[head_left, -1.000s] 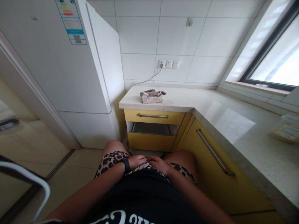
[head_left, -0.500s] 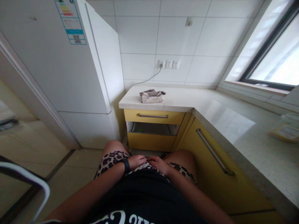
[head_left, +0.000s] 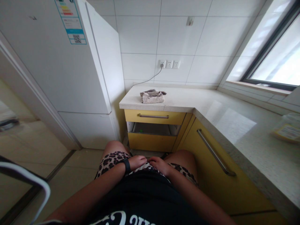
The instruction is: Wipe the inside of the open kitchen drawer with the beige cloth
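Both hands rest in my lap on leopard-print shorts (head_left: 112, 161), with their fingertips close together at the middle. My left hand (head_left: 138, 162), with a dark band (head_left: 127, 166) at its wrist, lies loosely with nothing in it. Opposite it, my right hand (head_left: 160, 164) lies loosely on the shorts too, and I see nothing in its fingers. Beyond my knees, a folded greyish-pink and brown cloth (head_left: 152, 96) sits on the pale countertop (head_left: 182, 98), out of contact with either hand.
Yellow drawers (head_left: 154, 142) face me, with an open gap below the top one. A white fridge (head_left: 77, 78) stands left. A yellow cabinet door with a metal handle (head_left: 215, 153) closes in on the right. A clear package with a yellow label (head_left: 287, 129) lies on the right-hand counter.
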A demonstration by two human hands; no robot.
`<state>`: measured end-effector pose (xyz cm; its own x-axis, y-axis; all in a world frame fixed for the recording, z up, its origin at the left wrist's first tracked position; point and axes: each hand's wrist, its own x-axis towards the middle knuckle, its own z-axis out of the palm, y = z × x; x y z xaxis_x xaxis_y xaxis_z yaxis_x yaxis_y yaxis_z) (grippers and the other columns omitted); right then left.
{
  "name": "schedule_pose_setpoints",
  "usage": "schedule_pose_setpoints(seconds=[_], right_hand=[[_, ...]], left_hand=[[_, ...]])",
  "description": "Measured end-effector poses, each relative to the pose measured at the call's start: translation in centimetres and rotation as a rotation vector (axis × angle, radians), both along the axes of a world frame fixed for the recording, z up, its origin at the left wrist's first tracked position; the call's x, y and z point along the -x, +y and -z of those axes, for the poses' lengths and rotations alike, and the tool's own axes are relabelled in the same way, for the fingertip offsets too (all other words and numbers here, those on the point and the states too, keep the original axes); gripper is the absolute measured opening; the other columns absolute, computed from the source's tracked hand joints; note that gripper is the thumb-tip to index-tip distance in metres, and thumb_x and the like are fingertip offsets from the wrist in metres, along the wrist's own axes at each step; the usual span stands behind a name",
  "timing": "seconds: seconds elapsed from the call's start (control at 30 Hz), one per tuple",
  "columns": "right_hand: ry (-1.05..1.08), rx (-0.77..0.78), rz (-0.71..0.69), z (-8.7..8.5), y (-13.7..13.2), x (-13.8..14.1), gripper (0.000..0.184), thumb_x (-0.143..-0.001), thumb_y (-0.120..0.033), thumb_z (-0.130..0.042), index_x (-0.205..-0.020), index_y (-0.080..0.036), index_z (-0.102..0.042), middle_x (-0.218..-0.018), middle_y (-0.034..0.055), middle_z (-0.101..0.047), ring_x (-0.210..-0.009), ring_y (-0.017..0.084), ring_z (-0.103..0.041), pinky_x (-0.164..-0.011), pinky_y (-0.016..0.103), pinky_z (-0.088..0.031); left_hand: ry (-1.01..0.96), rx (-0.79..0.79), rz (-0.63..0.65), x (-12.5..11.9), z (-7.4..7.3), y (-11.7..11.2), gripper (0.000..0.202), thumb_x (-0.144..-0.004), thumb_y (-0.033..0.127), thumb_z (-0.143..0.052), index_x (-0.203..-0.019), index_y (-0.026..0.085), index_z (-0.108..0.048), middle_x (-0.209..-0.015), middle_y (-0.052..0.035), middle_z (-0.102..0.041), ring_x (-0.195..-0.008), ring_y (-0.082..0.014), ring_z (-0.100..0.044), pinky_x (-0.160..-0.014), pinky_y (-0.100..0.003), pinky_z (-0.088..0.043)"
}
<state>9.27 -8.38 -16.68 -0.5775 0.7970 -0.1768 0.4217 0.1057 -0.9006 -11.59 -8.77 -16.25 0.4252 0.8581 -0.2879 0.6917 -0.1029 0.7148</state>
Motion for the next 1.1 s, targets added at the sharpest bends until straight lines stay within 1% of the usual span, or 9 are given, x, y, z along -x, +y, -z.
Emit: schedule_pose_setpoints(seconds=[0.17,0.33,0.53,0.63,0.9,1.1], right_hand=[[0.007,0.004,-0.004,0.4,0.1,0.0,0.038,-0.082,-0.036,-0.048,-0.102,-0.015,-0.072,-0.099,0.0074,-0.073,-0.096,0.024,-0.065,-0.087,0.035,-0.048],[0.003,0.007,-0.004,0.7,0.3,0.0,0.04,-0.081,-0.036,-0.048,-0.103,-0.014,-0.072,-0.1,0.0088,-0.073,-0.096,0.025,-0.065,-0.088,0.036,-0.047],[-0.001,0.005,-0.012,0.7,0.3,0.0,0.041,-0.081,-0.038,-0.048,-0.105,-0.013,-0.072,-0.099,0.009,-0.073,-0.095,0.025,-0.065,-0.085,0.035,-0.048],[0.0,-0.002,-0.012,0.8,0.3,-0.1,0.041,-0.082,-0.037,-0.048,-0.104,-0.014,-0.072,-0.1,0.009,-0.073,-0.096,0.025,-0.065,-0.087,0.035,-0.048],[-0.01,-0.029,-0.014,1.4,0.7,-0.1,0.04,-0.081,-0.036,-0.048,-0.104,-0.015,-0.073,-0.1,0.0078,-0.073,-0.096,0.024,-0.065,-0.088,0.036,-0.047],[-0.006,-0.027,-0.008,0.9,0.4,0.0,0.042,-0.081,-0.036,-0.047,-0.104,-0.013,-0.073,-0.101,0.0091,-0.073,-0.097,0.025,-0.065,-0.088,0.035,-0.047]], left_hand=[[0.006,-0.001,0.005,0.0,0.2,0.1,0.044,-0.092,0.05,-0.038,-0.099,0.018,-0.068,-0.1,-0.0052,-0.07,-0.094,-0.02,-0.06,-0.08,-0.026,-0.043],[0.009,-0.005,0.008,0.0,0.3,0.2,0.044,-0.093,0.048,-0.037,-0.099,0.018,-0.068,-0.099,-0.0053,-0.07,-0.093,-0.0195,-0.06,-0.079,-0.026,-0.042],[0.017,-0.02,0.011,0.1,0.8,0.3,0.043,-0.092,0.047,-0.038,-0.097,0.017,-0.069,-0.098,-0.0049,-0.07,-0.091,-0.019,-0.06,-0.078,-0.026,-0.042],[0.009,-0.023,0.018,0.2,0.9,0.4,0.044,-0.093,0.048,-0.037,-0.1,0.018,-0.069,-0.1,-0.0047,-0.07,-0.092,-0.0187,-0.06,-0.078,-0.026,-0.042],[0.014,-0.03,0.02,0.1,0.6,0.3,0.044,-0.093,0.047,-0.036,-0.098,0.017,-0.069,-0.099,-0.0054,-0.07,-0.093,-0.0199,-0.061,-0.079,-0.027,-0.042],[0.008,-0.031,0.023,0.1,0.3,0.1,0.044,-0.093,0.047,-0.037,-0.099,0.017,-0.069,-0.099,-0.0058,-0.07,-0.095,-0.0201,-0.061,-0.08,-0.026,-0.043]])
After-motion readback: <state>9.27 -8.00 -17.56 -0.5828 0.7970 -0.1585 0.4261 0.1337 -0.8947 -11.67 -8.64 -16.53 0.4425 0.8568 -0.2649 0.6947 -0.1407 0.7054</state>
